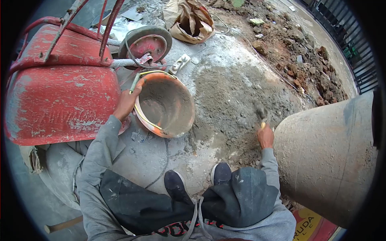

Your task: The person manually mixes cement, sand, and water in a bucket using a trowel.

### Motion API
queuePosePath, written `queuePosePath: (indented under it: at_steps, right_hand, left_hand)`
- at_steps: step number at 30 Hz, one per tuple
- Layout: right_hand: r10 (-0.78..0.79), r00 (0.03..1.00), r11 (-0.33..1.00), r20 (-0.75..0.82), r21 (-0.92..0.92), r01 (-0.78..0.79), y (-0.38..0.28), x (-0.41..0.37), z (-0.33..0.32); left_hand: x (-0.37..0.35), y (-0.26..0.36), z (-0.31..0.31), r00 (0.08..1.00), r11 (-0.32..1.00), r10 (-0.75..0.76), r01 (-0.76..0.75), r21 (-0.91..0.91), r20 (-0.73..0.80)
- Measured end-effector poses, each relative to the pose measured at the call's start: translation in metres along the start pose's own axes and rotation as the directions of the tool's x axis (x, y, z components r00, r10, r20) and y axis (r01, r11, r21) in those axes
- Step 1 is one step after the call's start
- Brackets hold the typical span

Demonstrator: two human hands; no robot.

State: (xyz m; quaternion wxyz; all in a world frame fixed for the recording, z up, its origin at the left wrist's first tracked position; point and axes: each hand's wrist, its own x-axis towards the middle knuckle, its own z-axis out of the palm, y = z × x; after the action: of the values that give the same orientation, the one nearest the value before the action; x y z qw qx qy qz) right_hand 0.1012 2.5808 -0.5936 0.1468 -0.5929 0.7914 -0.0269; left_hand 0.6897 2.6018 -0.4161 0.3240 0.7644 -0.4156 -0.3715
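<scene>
My left hand (129,98) is closed on the left rim of an orange bucket (186,105), near its pale handle. The bucket tilts a little and its inside is coated with grey mortar. On the right, my right hand (265,136) grips the yellowish handle of a trowel (261,114), whose blade is blurred over the grey mortar mix (231,100) spread on the ground. The mix lies between the bucket and a large drum.
An overturned red wheelbarrow (64,104) with its wheel (146,46) lies at the left. A torn paper bag (191,22) stands at the top, beside a soil heap (305,60). The big grey drum (325,156) is close on the right. A cable runs near my feet.
</scene>
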Motion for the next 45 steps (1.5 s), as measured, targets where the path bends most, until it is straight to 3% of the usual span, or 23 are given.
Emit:
queuePosePath:
  at_steps: [2, 3, 4, 6, 7, 11, 13, 16, 17, 20, 22, 25, 26, 28, 30, 31, 35, 37, 38, 40, 45]
  right_hand:
    - [-0.065, 0.993, 0.993, -0.095, 0.089, 0.073, -0.011, -0.003, -0.012]
    - [-0.104, 0.977, 0.977, -0.188, 0.163, 0.135, -0.021, -0.001, -0.026]
    - [-0.12, 0.974, 0.975, -0.192, 0.164, 0.152, -0.038, 0.003, -0.042]
    - [-0.141, 0.984, 0.906, -0.112, 0.385, 0.173, -0.081, 0.014, -0.065]
    - [-0.148, 0.985, 0.883, -0.093, 0.437, 0.174, -0.099, 0.027, -0.065]
    - [-0.374, 0.913, 0.807, -0.165, 0.427, 0.408, -0.179, 0.053, -0.063]
    - [-0.49, 0.75, 0.704, -0.445, 0.306, 0.641, -0.207, 0.052, -0.053]
    - [-0.521, 0.79, 0.738, -0.323, 0.295, 0.607, -0.224, 0.048, -0.045]
    - [-0.511, 0.837, 0.798, -0.197, 0.254, 0.547, -0.226, 0.045, -0.043]
    - [-0.478, 0.868, 0.805, -0.131, 0.33, 0.493, -0.235, 0.026, -0.049]
    - [-0.445, 0.871, 0.78, -0.21, 0.387, 0.492, -0.239, 0.016, -0.045]
    - [-0.408, 0.912, 0.835, -0.054, 0.382, 0.396, -0.243, 0.014, -0.056]
    - [-0.408, 0.911, 0.837, -0.068, 0.37, 0.403, -0.241, 0.018, -0.059]
    - [-0.319, 0.883, 0.772, 0.345, 0.635, 0.031, -0.247, 0.008, -0.079]
    - [-0.319, 0.889, 0.767, 0.329, 0.641, 0.037, -0.256, 0.0, -0.098]
    - [-0.335, 0.877, 0.771, 0.344, 0.635, 0.045, -0.26, 0.003, -0.106]
    - [-0.357, 0.891, 0.804, 0.281, 0.578, 0.14, -0.292, 0.023, -0.126]
    - [-0.417, 0.897, 0.85, 0.144, 0.411, 0.329, -0.313, 0.044, -0.122]
    - [-0.427, 0.894, 0.845, 0.135, 0.41, 0.342, -0.326, 0.058, -0.118]
    - [-0.498, 0.866, 0.825, -0.04, 0.287, 0.487, -0.355, 0.073, -0.116]
    - [-0.507, 0.848, 0.811, -0.155, 0.249, 0.53, -0.418, 0.142, -0.089]
  left_hand:
    - [0.004, -0.003, -0.002, 0.982, 0.985, 0.166, -0.162, 0.052, -0.089]
    - [0.002, 0.002, -0.005, 0.989, 0.983, 0.128, -0.117, 0.141, -0.071]
    - [-0.003, 0.009, -0.004, 0.988, 0.984, 0.127, -0.114, 0.137, -0.088]
    - [-0.013, 0.022, 0.006, 0.998, 0.96, 0.008, 0.011, 0.278, -0.066]
    - [-0.012, 0.02, 0.014, 0.986, 0.934, 0.114, -0.063, 0.351, -0.125]
    - [-0.02, 0.025, 0.025, 0.983, 0.93, 0.164, -0.127, 0.345, -0.08]
    - [-0.014, 0.018, 0.022, 0.988, 0.934, 0.144, -0.115, 0.338, -0.061]
    - [-0.002, 0.014, 0.022, 0.992, 0.93, 0.12, -0.096, 0.355, -0.044]
    - [0.001, 0.013, 0.024, 0.99, 0.935, 0.14, -0.124, 0.334, -0.026]
    - [0.002, 0.018, 0.038, 0.988, 0.938, 0.151, -0.147, 0.314, 0.013]
    - [0.0, 0.015, 0.054, 0.974, 0.898, 0.204, -0.146, 0.415, -0.099]
    - [-0.009, 0.013, 0.055, 0.981, 0.937, 0.156, -0.111, 0.332, -0.114]
    - [-0.012, 0.014, 0.054, 0.982, 0.95, 0.14, -0.096, 0.298, -0.129]
    - [-0.022, 0.014, 0.051, 0.986, 0.946, 0.139, -0.104, 0.306, -0.096]
    - [-0.038, 0.008, 0.048, 0.972, 0.953, 0.202, -0.168, 0.252, -0.116]
    - [-0.035, -0.006, 0.05, 0.968, 0.934, 0.224, -0.182, 0.307, -0.109]
    - [-0.051, -0.004, 0.034, 0.984, 0.954, 0.166, -0.146, 0.261, -0.057]
    - [-0.055, -0.006, 0.032, 0.976, 0.948, 0.214, -0.198, 0.25, -0.04]
    - [-0.054, -0.006, 0.032, 0.974, 0.948, 0.22, -0.201, 0.247, -0.053]
    - [-0.052, -0.004, 0.032, 0.977, 0.939, 0.21, -0.194, 0.284, -0.025]
    - [-0.047, -0.007, 0.035, 0.98, 0.933, 0.201, -0.192, 0.304, 0.0]
